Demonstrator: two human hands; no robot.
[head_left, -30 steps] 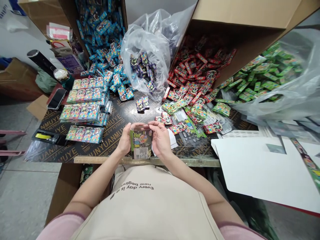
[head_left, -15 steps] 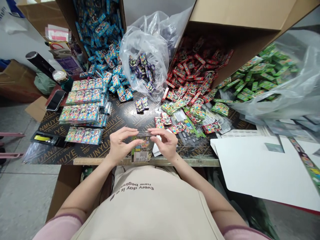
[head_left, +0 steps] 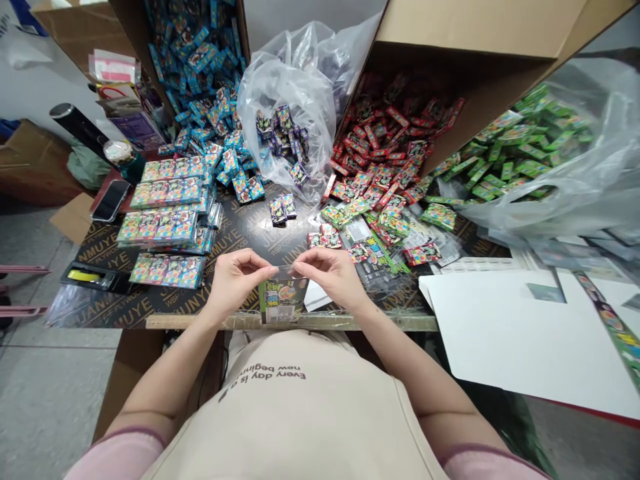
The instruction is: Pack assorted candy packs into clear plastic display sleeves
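Between my two hands, at the table's front edge, is a clear plastic bag (head_left: pixel 283 300) with a dark printed card showing through it. My left hand (head_left: pixel 241 283) pinches the bag's top edge at its left corner. Thumb and forefinger of my right hand (head_left: pixel 330 277) pinch the same edge farther right. Just beyond my right hand lie small red candy boxes (head_left: pixel 325 236). Two purple boxes (head_left: pixel 283 209) stand a little farther back. A white sheet (head_left: pixel 316 297) lies partly under my right hand.
Packed sets (head_left: pixel 165 227) are stacked at left, near a phone (head_left: pixel 111 201) and a tape dispenser (head_left: pixel 95 275). Heaps of blue boxes (head_left: pixel 200 53), red boxes (head_left: pixel 400 133) and green boxes (head_left: pixel 535 147) spread across the back. A white board (head_left: pixel 530 347) overhangs the right edge.
My fingertips have moved closer together along the bag's top edge and now pinch it. More of the printed card shows below them. The boxes on the table have stayed put.
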